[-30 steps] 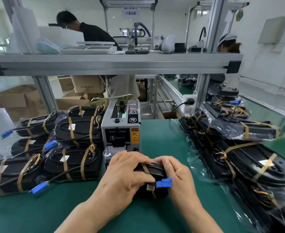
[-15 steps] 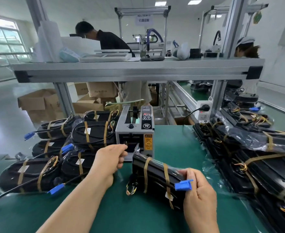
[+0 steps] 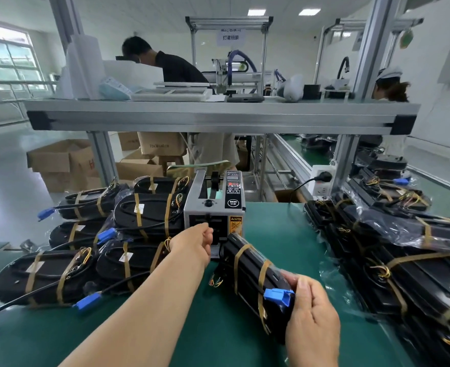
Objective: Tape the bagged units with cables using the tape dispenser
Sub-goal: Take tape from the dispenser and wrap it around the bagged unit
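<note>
A grey tape dispenser (image 3: 214, 205) stands at the middle of the green table (image 3: 197, 327). My left hand (image 3: 196, 242) reaches to its front outlet with fingers curled at the slot; whether it pinches tape is hidden. My right hand (image 3: 311, 319) grips the near end of a black bagged unit (image 3: 250, 274), wrapped with brown tape bands, beside its blue cable connector (image 3: 278, 296). The unit lies angled toward the dispenser.
A stack of taped bagged units (image 3: 91, 250) with blue connectors fills the left of the table. More bagged units (image 3: 404, 260) pile up on the right. An aluminium shelf (image 3: 218, 115) spans overhead. Cardboard boxes (image 3: 65, 162) and two people stand beyond.
My left hand left the unit and moved forward to the dispenser's outlet. My right hand kept hold of the unit, which now lies angled on the table.
</note>
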`<act>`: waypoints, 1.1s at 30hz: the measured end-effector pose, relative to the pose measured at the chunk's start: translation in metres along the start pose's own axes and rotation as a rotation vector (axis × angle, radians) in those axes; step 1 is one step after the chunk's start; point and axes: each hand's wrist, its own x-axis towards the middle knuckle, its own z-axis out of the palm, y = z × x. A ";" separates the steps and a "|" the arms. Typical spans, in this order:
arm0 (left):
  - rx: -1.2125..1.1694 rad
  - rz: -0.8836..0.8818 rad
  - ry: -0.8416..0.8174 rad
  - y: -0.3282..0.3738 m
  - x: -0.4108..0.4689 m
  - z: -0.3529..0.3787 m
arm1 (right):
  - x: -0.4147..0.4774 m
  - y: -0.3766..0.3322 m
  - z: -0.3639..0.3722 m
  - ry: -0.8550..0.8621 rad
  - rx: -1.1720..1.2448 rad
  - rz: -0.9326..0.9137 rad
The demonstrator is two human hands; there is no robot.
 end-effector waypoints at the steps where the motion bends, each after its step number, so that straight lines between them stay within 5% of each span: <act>1: -0.024 -0.010 0.008 0.001 0.002 0.002 | 0.000 0.001 0.000 -0.001 -0.005 0.002; 7: -0.139 0.155 0.077 -0.009 -0.008 0.000 | 0.001 -0.003 -0.003 -0.018 0.013 0.010; 15: 0.475 0.439 -0.453 -0.038 -0.093 -0.031 | -0.002 -0.004 0.000 -0.044 0.035 0.044; 33: 0.442 0.394 -0.366 -0.070 -0.114 -0.014 | -0.005 -0.007 -0.003 -0.090 0.084 0.012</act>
